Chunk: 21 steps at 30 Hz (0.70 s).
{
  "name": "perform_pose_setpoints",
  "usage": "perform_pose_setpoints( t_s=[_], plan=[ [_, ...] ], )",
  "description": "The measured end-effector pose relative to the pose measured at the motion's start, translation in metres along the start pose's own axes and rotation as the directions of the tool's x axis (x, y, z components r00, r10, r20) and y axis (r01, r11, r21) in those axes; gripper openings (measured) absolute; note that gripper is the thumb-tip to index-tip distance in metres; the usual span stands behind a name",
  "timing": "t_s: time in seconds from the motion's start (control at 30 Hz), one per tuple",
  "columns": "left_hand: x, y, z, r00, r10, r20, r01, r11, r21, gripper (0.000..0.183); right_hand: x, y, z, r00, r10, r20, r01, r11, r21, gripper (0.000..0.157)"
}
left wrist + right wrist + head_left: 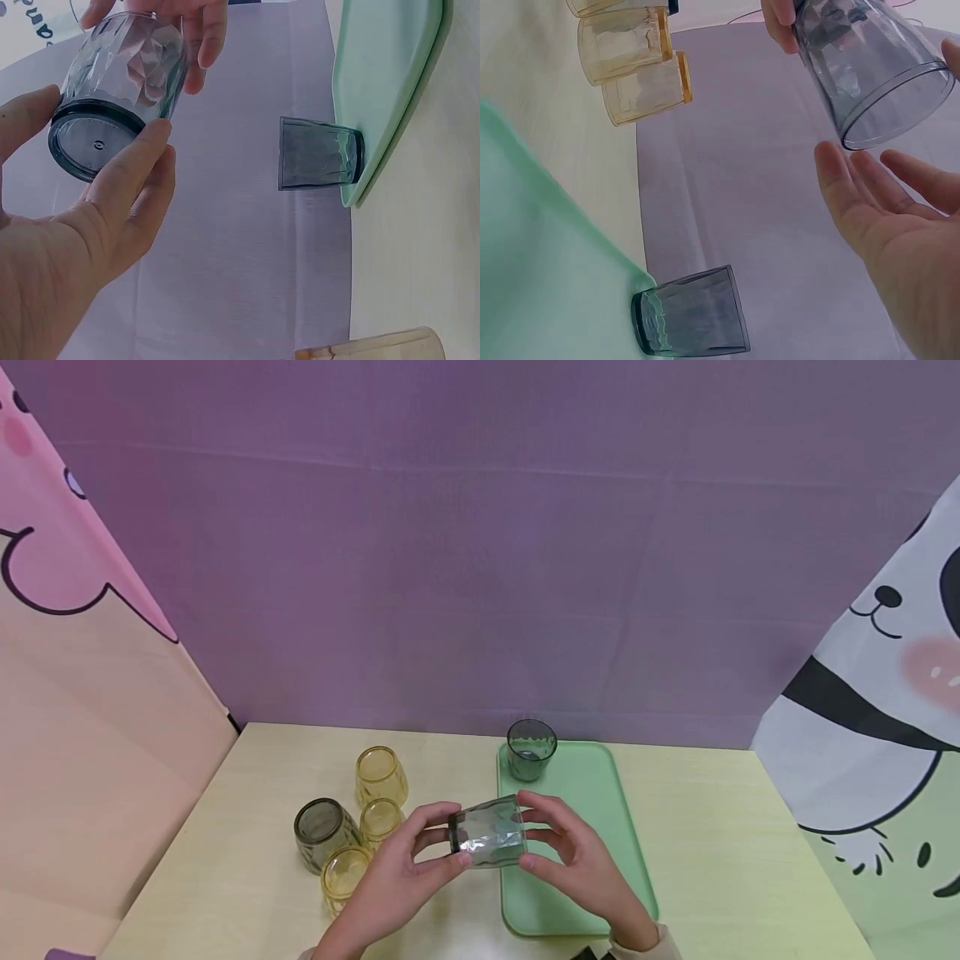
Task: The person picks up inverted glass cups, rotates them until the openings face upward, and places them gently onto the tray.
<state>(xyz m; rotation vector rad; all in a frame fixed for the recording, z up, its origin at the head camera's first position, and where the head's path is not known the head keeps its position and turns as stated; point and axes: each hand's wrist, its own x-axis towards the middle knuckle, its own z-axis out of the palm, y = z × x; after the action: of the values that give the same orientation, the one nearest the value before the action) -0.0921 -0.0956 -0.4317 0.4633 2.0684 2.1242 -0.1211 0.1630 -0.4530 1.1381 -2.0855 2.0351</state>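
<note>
A clear grey drinking glass is held on its side above the table, at the tray's left edge. My left hand grips it round the thick dark base, thumb on the near side and fingers on the far side. At the open rim, which faces right, my right hand spans the glass with thumb and fingertips at opposite edges. From the left wrist view, the base of this glass shows between the left thumb and fingers. Another grey glass stands upright at the back left corner of the green tray.
Left of the hands, several glasses stand mouth down: a dark grey one and yellow ones, at the back, in the middle and in front. A purple cloth hangs behind the pale wooden table.
</note>
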Motion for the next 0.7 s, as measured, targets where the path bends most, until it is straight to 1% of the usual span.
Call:
perform_pose_setpoints(
  t_s=[0.2,0.43,0.57,0.7],
  plan=[
    [0.0008,-0.0013,0.0002,1.0,0.009,0.017,-0.009,1.0,-0.009,0.049,0.0,-0.001,0.0014,1.0,0.006,0.002,-0.006,1.0,0.017,0.065],
    [0.0018,-0.0015,0.0004,0.999,0.027,0.035,-0.027,1.0,0.012,0.049,0.0007,-0.0009,0.0014,1.0,0.006,-0.018,-0.005,0.999,0.053,0.064],
    [0.0021,0.0004,0.0001,0.999,0.028,0.033,-0.03,0.998,0.049,0.05,0.0015,-0.0023,0.0004,0.999,-0.001,-0.033,0.003,0.999,0.054,0.063],
    [0.0006,0.0015,-0.0015,0.999,0.038,0.025,-0.04,0.993,0.109,0.051,0.0015,-0.0039,-0.0024,0.999,-0.004,-0.05,0.005,1.0,0.019,0.063]
  ],
)
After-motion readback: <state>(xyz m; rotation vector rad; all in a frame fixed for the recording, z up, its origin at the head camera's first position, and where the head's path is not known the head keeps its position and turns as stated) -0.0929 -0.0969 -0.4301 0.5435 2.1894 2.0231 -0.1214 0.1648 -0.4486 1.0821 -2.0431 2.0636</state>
